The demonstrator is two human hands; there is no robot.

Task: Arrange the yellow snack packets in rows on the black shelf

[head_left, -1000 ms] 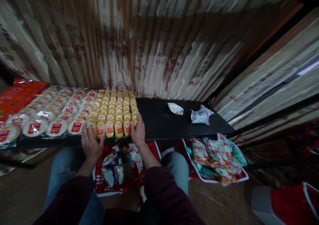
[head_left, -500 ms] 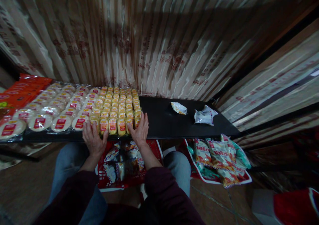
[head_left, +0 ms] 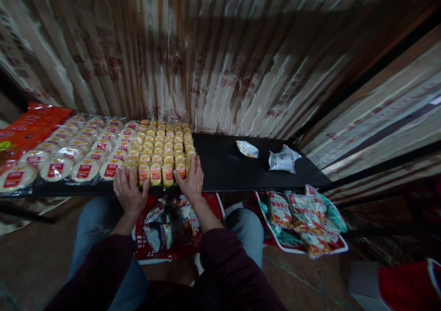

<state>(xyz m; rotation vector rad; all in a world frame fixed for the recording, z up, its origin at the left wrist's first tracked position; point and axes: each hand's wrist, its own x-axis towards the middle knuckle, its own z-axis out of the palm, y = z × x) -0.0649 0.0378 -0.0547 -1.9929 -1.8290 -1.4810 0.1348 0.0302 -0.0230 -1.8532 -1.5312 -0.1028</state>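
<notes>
Rows of small yellow wrapped cakes (head_left: 156, 173) stand close together on a black shelf (head_left: 227, 173). At the front left corner of these rows rests my left hand (head_left: 130, 194), fingers stretched out over the nearest packs and thumb towards the middle. My right hand (head_left: 192, 180) lies against the front right corner, its fingers extended along the outer row and the thumb on a front pack. Both hands touch the cakes from opposite sides, and neither has a pack enclosed in its fingers. The hands partly hide the corner packs.
Round white wrapped cakes (head_left: 86, 169) fill rows at left, beside orange packets (head_left: 34, 125). Two loose packets, one white-and-yellow (head_left: 247, 149) and one white (head_left: 283, 159), lie at right. Below are a red basket (head_left: 213, 210) and another with snack bags (head_left: 305, 212). Striped sheeting (head_left: 220, 58) hangs behind.
My right hand has shifted slightly left, along with the front packs beside it. My left hand has barely moved. The loose packets and baskets stay where they were.
</notes>
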